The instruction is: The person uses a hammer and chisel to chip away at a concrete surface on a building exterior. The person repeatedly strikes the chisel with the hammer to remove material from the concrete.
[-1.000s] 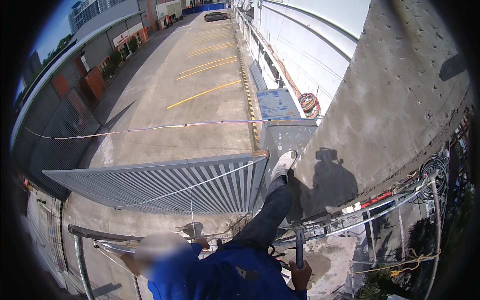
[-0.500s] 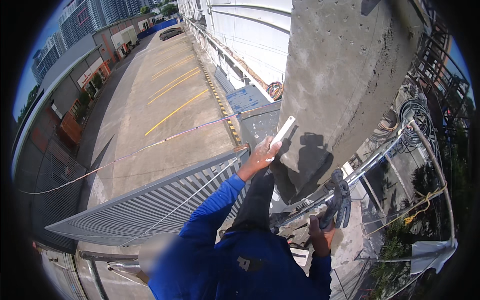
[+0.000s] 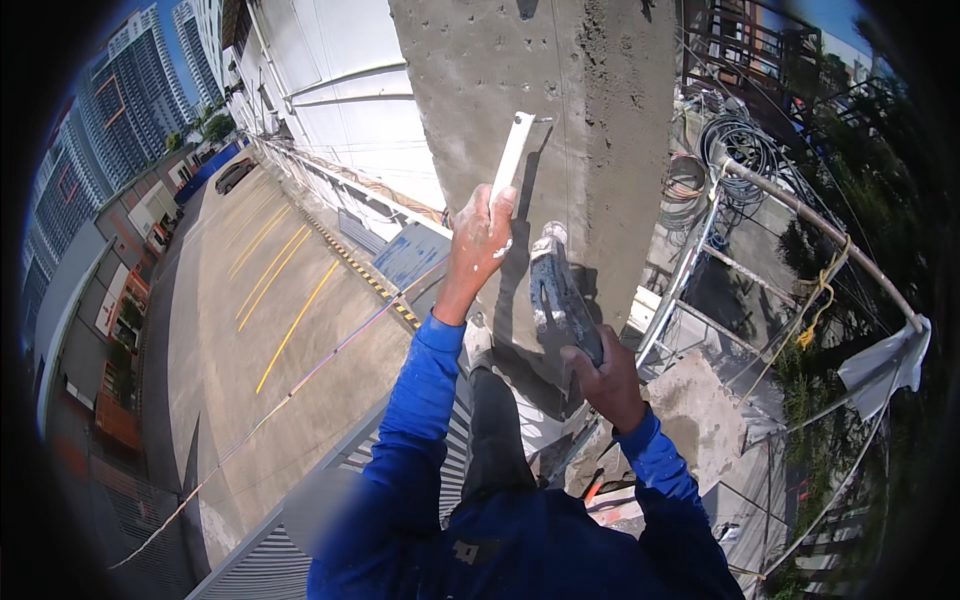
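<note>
My left hand (image 3: 480,245), smeared with white, is closed around a narrow white strip (image 3: 512,152). The strip's far end lies over the rough grey concrete face (image 3: 480,60) in front of me. A small thin piece like a nail (image 3: 543,120) shows at that end; whether it is in the strip or the concrete I cannot tell. My right hand (image 3: 610,383) grips the dark handle of a claw hammer (image 3: 550,290). Its grey-smeared head points up toward the concrete, right of and below the strip. Whether the hammer touches the surface is unclear.
Metal scaffold pipes (image 3: 680,275) and coiled cables (image 3: 745,150) are at right, beside a yellow rope (image 3: 822,290). A grey slatted barrier (image 3: 270,560) runs below my left arm. A coloured line (image 3: 300,360) crosses above a paved lot (image 3: 200,330) far below.
My view has turned to the right. The strip has moved up along the concrete in my left hand. My right hand has raised the hammer from low at right to near the concrete.
</note>
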Action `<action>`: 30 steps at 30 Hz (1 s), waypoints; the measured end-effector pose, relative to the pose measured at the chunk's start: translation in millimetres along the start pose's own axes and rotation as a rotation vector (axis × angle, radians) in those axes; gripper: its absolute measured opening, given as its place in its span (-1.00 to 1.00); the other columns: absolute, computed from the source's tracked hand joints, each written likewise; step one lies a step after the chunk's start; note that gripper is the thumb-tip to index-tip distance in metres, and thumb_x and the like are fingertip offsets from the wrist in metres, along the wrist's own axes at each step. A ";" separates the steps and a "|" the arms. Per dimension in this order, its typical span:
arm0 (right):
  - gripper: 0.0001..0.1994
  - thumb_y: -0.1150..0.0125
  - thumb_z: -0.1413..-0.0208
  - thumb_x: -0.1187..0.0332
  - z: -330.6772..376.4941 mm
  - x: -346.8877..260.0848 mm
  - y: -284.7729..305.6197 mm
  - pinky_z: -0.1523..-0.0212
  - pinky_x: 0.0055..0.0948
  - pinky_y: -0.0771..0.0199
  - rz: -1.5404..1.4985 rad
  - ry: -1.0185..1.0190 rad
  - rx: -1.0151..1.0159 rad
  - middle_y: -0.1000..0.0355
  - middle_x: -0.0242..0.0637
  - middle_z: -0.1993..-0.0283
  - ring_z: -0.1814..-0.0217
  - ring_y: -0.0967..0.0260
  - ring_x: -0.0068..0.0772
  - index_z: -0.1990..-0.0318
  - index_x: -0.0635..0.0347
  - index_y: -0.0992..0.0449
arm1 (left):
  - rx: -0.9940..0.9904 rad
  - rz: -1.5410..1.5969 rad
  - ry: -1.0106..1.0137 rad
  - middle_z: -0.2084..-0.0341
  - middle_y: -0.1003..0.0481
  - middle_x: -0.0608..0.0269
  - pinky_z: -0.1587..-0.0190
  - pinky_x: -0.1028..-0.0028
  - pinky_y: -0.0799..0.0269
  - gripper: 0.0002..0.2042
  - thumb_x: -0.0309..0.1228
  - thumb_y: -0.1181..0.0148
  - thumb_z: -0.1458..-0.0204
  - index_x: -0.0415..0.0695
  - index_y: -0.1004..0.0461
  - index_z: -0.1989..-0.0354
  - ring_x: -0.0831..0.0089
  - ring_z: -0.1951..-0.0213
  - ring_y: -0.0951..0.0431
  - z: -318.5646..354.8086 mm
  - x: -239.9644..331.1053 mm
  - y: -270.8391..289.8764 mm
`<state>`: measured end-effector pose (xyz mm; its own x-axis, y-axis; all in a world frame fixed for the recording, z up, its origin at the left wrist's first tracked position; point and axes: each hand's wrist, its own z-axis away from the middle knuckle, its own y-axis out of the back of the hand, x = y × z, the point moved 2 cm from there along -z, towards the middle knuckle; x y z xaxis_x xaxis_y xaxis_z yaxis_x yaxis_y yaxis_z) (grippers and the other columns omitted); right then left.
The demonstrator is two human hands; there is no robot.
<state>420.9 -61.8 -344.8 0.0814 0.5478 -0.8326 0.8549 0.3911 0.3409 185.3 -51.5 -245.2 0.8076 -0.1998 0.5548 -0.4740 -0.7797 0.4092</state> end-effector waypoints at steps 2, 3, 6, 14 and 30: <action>-0.55 -0.29 -0.06 0.17 -15.3 -26.5 5.1 0.34 -0.25 -0.48 0.061 0.136 0.020 -0.47 -0.01 0.35 0.35 -0.49 -0.05 0.04 0.34 -0.38 | 0.035 -0.033 -0.029 0.63 -0.30 0.11 0.41 0.28 -0.27 -0.58 -0.05 0.11 -0.28 -0.22 -0.36 0.31 0.27 0.52 -0.35 -1.9 7.1 1.1; -0.53 -0.31 -0.06 0.13 -21.5 -43.3 11.5 0.36 -0.30 -0.47 0.104 0.203 0.036 -0.46 -0.07 0.39 0.41 -0.48 -0.14 0.05 0.31 -0.38 | 0.055 -0.013 -0.133 0.59 -0.38 0.00 0.40 0.20 -0.32 -0.62 -0.11 0.05 -0.26 -0.25 -0.35 0.30 0.11 0.49 -0.43 -1.8 10.5 -2.3; -0.61 -0.29 -0.08 0.14 -31.9 -107.3 25.7 0.41 -0.26 -0.47 0.232 0.648 0.129 -0.47 -0.06 0.34 0.36 -0.49 -0.03 0.12 0.27 -0.40 | 0.030 -0.140 -0.059 0.60 -0.46 -0.12 0.43 0.06 -0.36 -0.66 -0.16 0.01 -0.24 -0.26 -0.34 0.30 -0.11 0.49 -0.50 -13.0 4.9 -35.2; -0.57 -0.14 -0.17 0.02 -100.2 -80.7 41.7 0.48 -0.14 -0.42 0.410 0.123 -0.008 -0.45 0.00 0.47 0.40 -0.48 0.02 0.17 0.29 -0.36 | 0.090 -0.268 -0.555 0.62 -0.44 -0.13 0.47 0.03 -0.34 -0.83 -0.36 -0.07 -0.14 -0.23 -0.41 0.33 -0.18 0.51 -0.47 -9.7 -2.4 -18.4; -0.60 -0.23 -0.11 0.06 -120.8 -85.8 30.6 0.47 -0.13 -0.45 0.521 0.250 -0.002 -0.49 -0.03 0.45 0.44 -0.49 0.08 0.21 0.26 -0.40 | 0.056 -0.331 -0.157 0.52 -0.49 -0.15 0.41 0.04 -0.37 -0.81 -0.35 -0.05 -0.14 -0.24 -0.41 0.25 -0.10 0.49 -0.50 -17.4 -0.2 -8.7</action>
<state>378.2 -7.5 -210.2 0.3672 0.8267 -0.4263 0.7338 0.0243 0.6790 183.1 -34.3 -236.2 0.9600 -0.0170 0.2793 -0.1619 -0.8479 0.5048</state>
